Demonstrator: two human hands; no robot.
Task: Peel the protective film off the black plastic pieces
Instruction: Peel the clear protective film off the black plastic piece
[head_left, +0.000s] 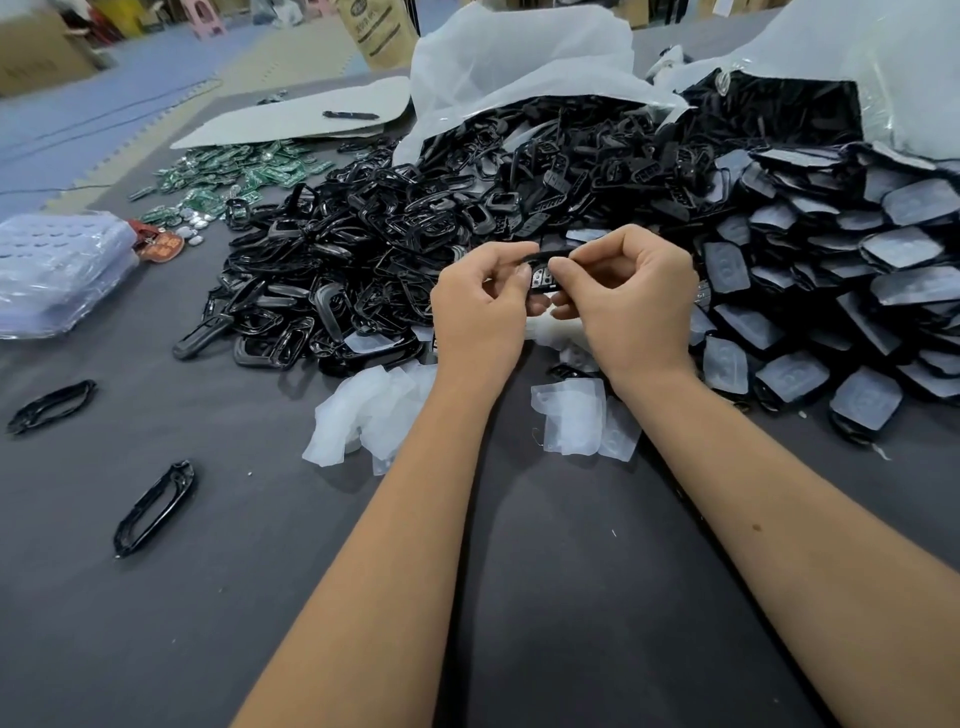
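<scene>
Both hands meet above the grey table, holding one small black plastic piece (541, 274) between them. My left hand (480, 306) grips its left end with curled fingers. My right hand (631, 296) pinches its right end between thumb and fingertips. Most of the piece is hidden by my fingers. Peeled clear films (371, 410) lie crumpled under my left forearm, and more films (576, 415) lie flat between my arms. A heap of film-covered black pieces (841, 291) spreads to the right.
A large pile of black frames (363, 244) fills the middle, spilling from a white plastic bag (519, 62). Two loose black frames (154, 509) (52, 406) lie at the left. Green circuit boards (228, 176) and a clear plastic tray stack (57, 270) sit further left.
</scene>
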